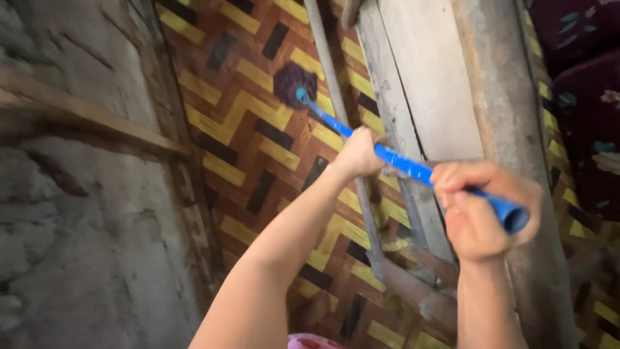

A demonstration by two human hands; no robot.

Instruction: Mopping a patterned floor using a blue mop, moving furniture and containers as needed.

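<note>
Gripping the blue mop handle — both hands' fingers curled shut.

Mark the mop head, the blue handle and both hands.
mop head [294, 83], head view: middle of the dark purple strands.
blue handle [403, 163], head view: shaft between the hands.
left hand [358, 154], head view: back of the fist.
right hand [478, 210], head view: knuckles.

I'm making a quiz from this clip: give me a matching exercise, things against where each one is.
Things:
1. left hand
2. right hand
3. dark mop head
4. grey rough wall

Places:
A. against the patterned woven panel
B. left side of the view
C. near the blue handle's open end
D. midway along the handle

Pairs: 1-D, 2-C, 3-A, 4-B
</note>
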